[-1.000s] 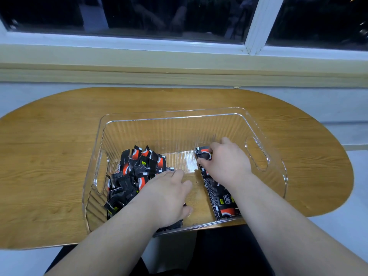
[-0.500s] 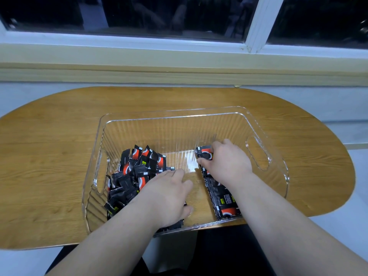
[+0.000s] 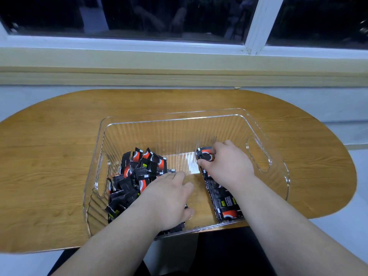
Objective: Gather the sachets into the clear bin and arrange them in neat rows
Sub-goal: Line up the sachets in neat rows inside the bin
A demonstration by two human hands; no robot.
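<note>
A clear ribbed bin [image 3: 171,124] with cut-out handles stands on the wooden table. Inside on the left lies a loose heap of black-and-red sachets [image 3: 135,176]. Along the right side runs a neat row of sachets [image 3: 225,202] standing on edge. My right hand [image 3: 229,164] is at the far end of that row, its thumb and fingers pinching the end sachets [image 3: 205,154]. My left hand [image 3: 169,196] lies palm down over the near right part of the heap, fingers curled onto sachets beneath it; what it holds is hidden.
The oval wooden table [image 3: 49,166] sits below a window sill [image 3: 179,62] and dark window. The bin's near edge overhangs the table's front edge. Between heap and row the bin floor shows bare.
Almost nothing has moved. My right hand's fingers have shifted slightly on the far end of the row; my left hand stays on the heap.
</note>
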